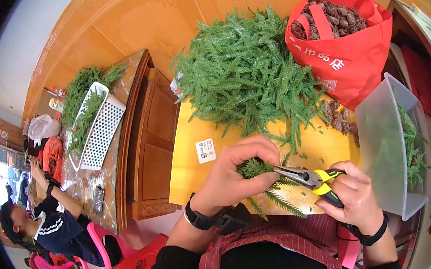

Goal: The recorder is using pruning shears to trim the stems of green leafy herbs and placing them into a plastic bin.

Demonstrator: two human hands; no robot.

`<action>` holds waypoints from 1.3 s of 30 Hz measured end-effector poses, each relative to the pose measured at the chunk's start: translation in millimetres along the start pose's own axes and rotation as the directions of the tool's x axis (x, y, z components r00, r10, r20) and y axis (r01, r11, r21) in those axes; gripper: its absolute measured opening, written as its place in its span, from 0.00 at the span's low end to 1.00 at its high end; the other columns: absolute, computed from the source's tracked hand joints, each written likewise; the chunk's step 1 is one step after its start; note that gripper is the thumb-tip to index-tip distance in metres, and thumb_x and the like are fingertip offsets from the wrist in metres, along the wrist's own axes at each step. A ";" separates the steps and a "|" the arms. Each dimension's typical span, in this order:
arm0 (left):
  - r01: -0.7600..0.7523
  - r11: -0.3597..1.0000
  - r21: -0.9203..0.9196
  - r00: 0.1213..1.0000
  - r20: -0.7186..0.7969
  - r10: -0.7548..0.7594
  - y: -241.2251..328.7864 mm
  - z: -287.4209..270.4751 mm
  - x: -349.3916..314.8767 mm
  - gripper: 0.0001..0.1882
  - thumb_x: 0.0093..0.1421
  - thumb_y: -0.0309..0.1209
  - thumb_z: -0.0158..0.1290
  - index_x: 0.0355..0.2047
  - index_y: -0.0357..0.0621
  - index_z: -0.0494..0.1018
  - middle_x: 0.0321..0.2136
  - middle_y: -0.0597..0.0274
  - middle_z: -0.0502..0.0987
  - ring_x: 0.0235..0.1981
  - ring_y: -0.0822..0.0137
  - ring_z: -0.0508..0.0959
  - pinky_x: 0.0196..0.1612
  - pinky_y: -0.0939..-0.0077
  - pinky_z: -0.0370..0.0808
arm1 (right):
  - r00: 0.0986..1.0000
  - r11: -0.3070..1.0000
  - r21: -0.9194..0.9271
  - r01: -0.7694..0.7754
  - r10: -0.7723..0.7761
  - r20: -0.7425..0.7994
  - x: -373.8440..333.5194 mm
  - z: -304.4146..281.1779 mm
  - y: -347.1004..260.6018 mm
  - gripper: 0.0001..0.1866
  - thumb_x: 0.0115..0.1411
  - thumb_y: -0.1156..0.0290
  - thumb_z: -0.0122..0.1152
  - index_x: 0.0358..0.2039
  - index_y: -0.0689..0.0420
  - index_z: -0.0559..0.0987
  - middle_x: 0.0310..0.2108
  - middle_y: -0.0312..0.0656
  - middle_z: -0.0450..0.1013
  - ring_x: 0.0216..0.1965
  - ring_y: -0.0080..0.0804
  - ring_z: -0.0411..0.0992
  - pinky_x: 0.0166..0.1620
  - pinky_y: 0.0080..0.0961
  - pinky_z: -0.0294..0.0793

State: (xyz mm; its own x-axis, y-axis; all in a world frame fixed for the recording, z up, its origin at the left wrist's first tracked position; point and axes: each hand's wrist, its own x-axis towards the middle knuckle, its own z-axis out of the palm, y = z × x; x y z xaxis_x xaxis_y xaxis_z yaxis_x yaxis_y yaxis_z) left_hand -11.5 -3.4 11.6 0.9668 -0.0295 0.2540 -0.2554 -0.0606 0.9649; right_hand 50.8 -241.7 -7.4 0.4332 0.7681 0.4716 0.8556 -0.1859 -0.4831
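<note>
Pinched in my left hand [245, 176] is a bunch of green artificial pine sprigs [285, 199], its leaves fanning out below and to the right of the fingers. My right hand [354, 197] grips needle-nose pliers [322, 184] with yellow and black handles. The pliers' jaws point left and reach the sprigs beside my left thumb; what lies between the jaw tips is too small to make out. Just beyond my hands, a large heap of green pine sprigs [245, 68] covers the far part of the yellow table [187, 168].
A red bag [343, 61] full of pine cones stands behind loose pine cones [338, 117]. At right is a translucent bin [391, 150] with greenery inside. A white label [205, 151] lies on the table. Leftward, another person [61, 228] sits by a table bearing a white basket [100, 131].
</note>
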 end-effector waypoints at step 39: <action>0.312 0.930 -0.193 0.940 0.207 -0.272 -9.6 -22.9 -5.0 0.19 0.44 0.30 0.63 0.36 0.39 0.70 0.31 0.67 0.72 0.35 0.76 0.70 0.41 0.83 0.65 | 0.996 0.999 0.039 -0.020 0.017 0.087 0.2 4.8 10.5 0.15 0.39 0.62 0.69 0.19 0.59 0.75 0.30 0.39 0.73 0.43 0.44 0.68 0.45 0.36 0.68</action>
State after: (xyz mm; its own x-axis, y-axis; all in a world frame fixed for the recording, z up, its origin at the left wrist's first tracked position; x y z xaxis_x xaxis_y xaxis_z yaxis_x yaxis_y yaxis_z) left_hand -13.6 20.2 2.5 0.9752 -0.2179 -0.0378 0.0668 0.1275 0.9896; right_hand 58.5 -240.6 -15.9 0.4209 0.8155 0.3971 0.8351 -0.1775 -0.5207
